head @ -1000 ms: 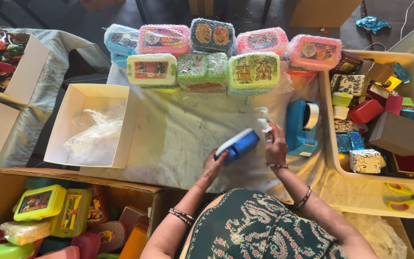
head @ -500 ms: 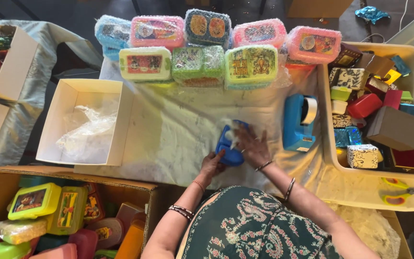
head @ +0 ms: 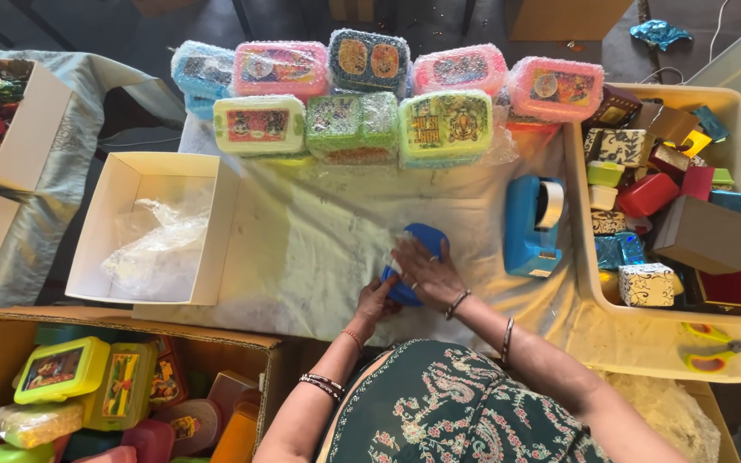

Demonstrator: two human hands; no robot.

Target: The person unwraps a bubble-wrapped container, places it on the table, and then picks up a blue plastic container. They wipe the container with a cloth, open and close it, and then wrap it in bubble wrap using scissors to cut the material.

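Note:
A blue plastic box (head: 424,238), partly under clear wrap, lies on the white-covered table (head: 319,249) in front of me. My right hand (head: 426,273) presses flat on top of it, fingers spread. My left hand (head: 376,299) grips its near left edge. Most of the box is hidden under my hands. A blue tape dispenser (head: 531,225) stands just to the right of the box.
Several bubble-wrapped lunch boxes (head: 353,124) are stacked along the table's far edge. A white box with plastic sheet (head: 158,230) sits left. A cream tray of small boxes (head: 735,111) stands right, scissors (head: 726,350) beside it. A cardboard box of lunch boxes (head: 87,386) is near left.
The blue box, held up and tilted a second ago, has come down onto the table. My right hand now lies flat over it and my left holds its edge.

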